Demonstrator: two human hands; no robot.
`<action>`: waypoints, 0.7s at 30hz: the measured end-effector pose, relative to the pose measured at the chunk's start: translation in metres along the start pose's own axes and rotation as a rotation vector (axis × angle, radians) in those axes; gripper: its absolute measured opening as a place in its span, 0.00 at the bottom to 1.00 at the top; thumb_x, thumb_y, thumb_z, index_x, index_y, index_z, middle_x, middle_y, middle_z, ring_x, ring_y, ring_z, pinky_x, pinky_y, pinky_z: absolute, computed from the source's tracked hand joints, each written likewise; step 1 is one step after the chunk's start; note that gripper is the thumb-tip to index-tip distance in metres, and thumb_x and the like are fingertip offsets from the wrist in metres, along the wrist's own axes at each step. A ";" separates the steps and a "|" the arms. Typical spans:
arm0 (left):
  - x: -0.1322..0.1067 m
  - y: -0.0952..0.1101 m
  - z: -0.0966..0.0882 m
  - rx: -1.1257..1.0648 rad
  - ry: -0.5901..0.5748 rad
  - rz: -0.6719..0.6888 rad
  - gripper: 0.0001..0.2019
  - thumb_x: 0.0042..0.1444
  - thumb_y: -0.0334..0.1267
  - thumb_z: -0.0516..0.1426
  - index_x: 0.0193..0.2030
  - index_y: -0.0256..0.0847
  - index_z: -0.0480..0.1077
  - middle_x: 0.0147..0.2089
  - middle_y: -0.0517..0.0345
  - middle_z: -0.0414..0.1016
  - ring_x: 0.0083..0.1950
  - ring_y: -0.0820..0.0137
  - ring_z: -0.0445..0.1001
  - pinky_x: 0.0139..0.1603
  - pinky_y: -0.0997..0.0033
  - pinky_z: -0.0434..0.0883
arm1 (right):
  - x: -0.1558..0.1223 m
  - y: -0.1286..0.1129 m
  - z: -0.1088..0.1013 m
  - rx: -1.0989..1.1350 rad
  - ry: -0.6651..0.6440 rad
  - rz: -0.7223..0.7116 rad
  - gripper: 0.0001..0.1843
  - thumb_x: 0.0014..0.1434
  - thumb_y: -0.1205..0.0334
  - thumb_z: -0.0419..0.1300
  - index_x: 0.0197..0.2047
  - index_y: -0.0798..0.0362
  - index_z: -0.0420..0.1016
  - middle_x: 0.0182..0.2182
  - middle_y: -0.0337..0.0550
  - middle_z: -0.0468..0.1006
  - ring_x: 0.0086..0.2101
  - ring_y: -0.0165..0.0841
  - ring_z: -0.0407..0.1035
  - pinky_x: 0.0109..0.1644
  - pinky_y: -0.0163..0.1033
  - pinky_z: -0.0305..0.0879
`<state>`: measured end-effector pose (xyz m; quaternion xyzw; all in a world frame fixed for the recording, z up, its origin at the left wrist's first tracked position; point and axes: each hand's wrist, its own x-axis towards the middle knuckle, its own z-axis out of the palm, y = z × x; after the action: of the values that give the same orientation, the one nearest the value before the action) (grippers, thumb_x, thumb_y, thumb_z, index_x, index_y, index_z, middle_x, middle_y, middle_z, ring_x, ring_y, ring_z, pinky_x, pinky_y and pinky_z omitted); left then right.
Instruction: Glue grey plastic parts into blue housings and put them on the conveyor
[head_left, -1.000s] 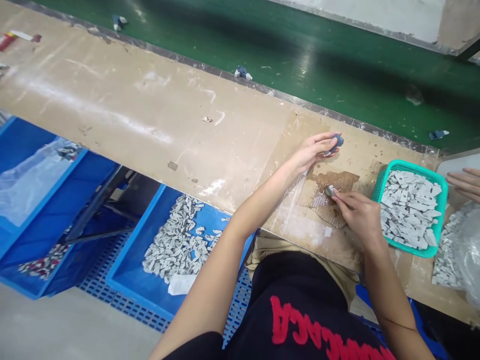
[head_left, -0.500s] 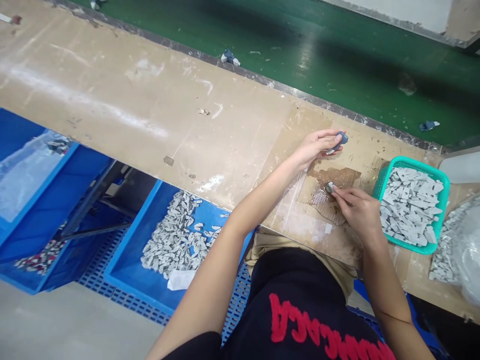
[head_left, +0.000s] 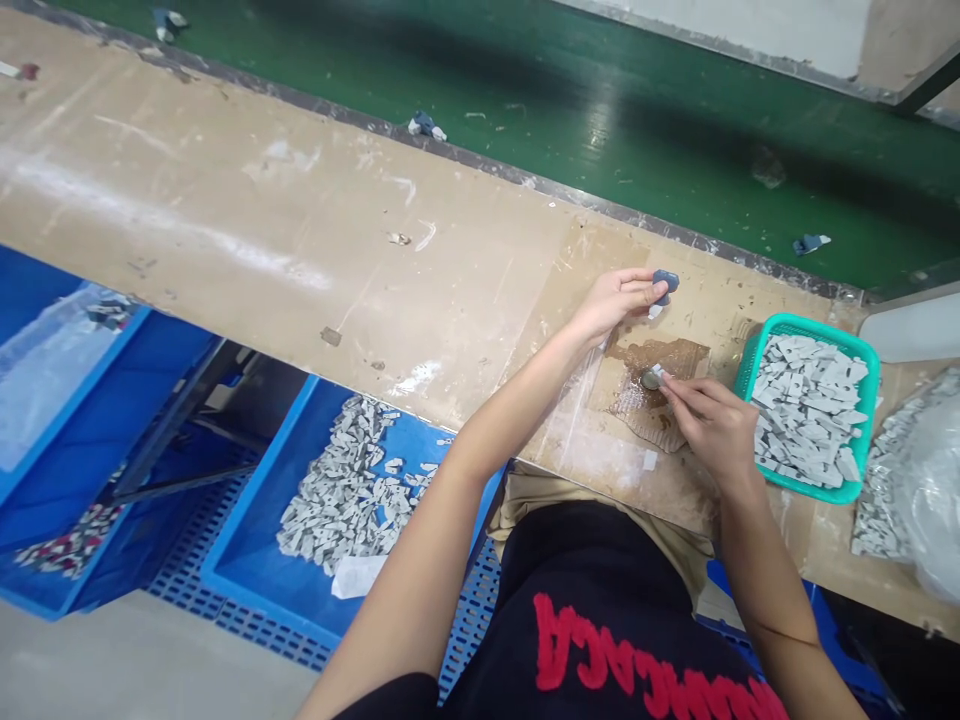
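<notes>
two hands: left hand (head_left: 616,306) grips blue piece (head_left: 665,284); right hand (head_left: 712,425) pinches grey chip (head_left: 652,379); shirt (head_left: 592,640) reads "caca"

Blue-grey lump (head_left: 665,283): irregular, matte, pinched at the fingertips of the left hand (head_left: 619,305), held above the bench, a pale sliver (head_left: 655,312) just below it. Small grey piece (head_left: 652,379): rounded end showing, slightly glossy, gripped between thumb and fingers of the right hand (head_left: 709,425), sitting over a wet brown patch (head_left: 671,357) on a ribbed sheet; contact with the patch cannot be told. Material of both pieces unclear.
</notes>
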<state>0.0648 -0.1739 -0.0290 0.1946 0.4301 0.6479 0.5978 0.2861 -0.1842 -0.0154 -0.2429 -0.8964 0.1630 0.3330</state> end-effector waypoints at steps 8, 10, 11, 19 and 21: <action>-0.003 0.001 0.003 -0.003 -0.004 -0.008 0.17 0.45 0.40 0.72 0.40 0.35 0.79 0.36 0.54 0.81 0.36 0.74 0.79 0.42 0.74 0.72 | -0.001 0.002 -0.001 0.028 -0.042 0.055 0.11 0.64 0.66 0.63 0.47 0.47 0.85 0.34 0.42 0.86 0.32 0.32 0.79 0.37 0.36 0.77; -0.004 0.001 0.003 0.012 0.002 -0.023 0.18 0.44 0.40 0.73 0.40 0.35 0.79 0.35 0.54 0.82 0.35 0.74 0.79 0.42 0.74 0.72 | -0.001 0.002 -0.002 0.063 -0.031 0.076 0.11 0.64 0.66 0.63 0.47 0.47 0.85 0.36 0.42 0.86 0.33 0.32 0.80 0.39 0.37 0.78; -0.004 0.000 0.004 0.022 0.009 -0.030 0.19 0.42 0.40 0.73 0.40 0.34 0.79 0.35 0.54 0.82 0.35 0.74 0.79 0.41 0.73 0.72 | 0.000 0.002 -0.003 0.087 -0.018 0.096 0.11 0.64 0.66 0.63 0.47 0.47 0.85 0.36 0.42 0.86 0.34 0.33 0.80 0.39 0.37 0.78; -0.019 -0.004 0.024 0.160 -0.079 -0.024 0.21 0.29 0.35 0.75 0.34 0.34 0.80 0.33 0.53 0.83 0.34 0.71 0.80 0.45 0.67 0.76 | 0.003 0.007 -0.018 0.188 0.445 0.338 0.10 0.59 0.60 0.68 0.45 0.44 0.85 0.35 0.42 0.85 0.33 0.35 0.78 0.38 0.44 0.78; -0.024 -0.007 0.030 0.212 -0.134 -0.024 0.20 0.29 0.33 0.75 0.34 0.35 0.81 0.32 0.53 0.83 0.34 0.69 0.81 0.46 0.64 0.77 | 0.002 0.009 -0.021 0.192 0.492 0.316 0.11 0.60 0.61 0.67 0.46 0.43 0.85 0.35 0.42 0.84 0.32 0.35 0.78 0.37 0.44 0.78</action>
<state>0.0973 -0.1874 -0.0114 0.2946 0.4575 0.5771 0.6090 0.3017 -0.1724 -0.0033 -0.3790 -0.7205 0.2332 0.5318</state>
